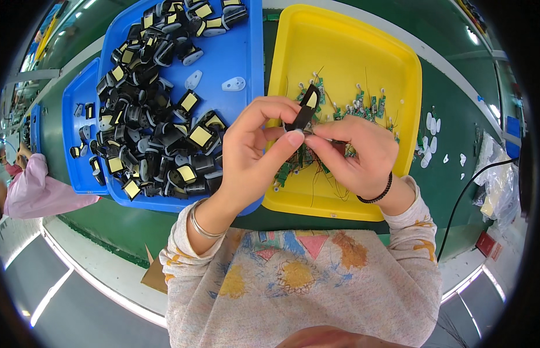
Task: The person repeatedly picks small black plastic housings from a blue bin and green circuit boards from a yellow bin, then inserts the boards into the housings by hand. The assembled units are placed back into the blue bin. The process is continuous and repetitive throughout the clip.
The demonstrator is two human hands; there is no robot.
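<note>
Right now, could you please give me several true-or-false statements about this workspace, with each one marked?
1. The left hand holds a black part with a cream pad. True.
2. The right hand rests in the large blue tray. False: it is above the yellow tray, its fingers at the black part.
3. Green circuit boards lie in the yellow tray. True.
4. Loose white pieces lie on the table, right of the yellow tray. True.
5. The silver bangle is on the right wrist. False: it is on the left.
</note>
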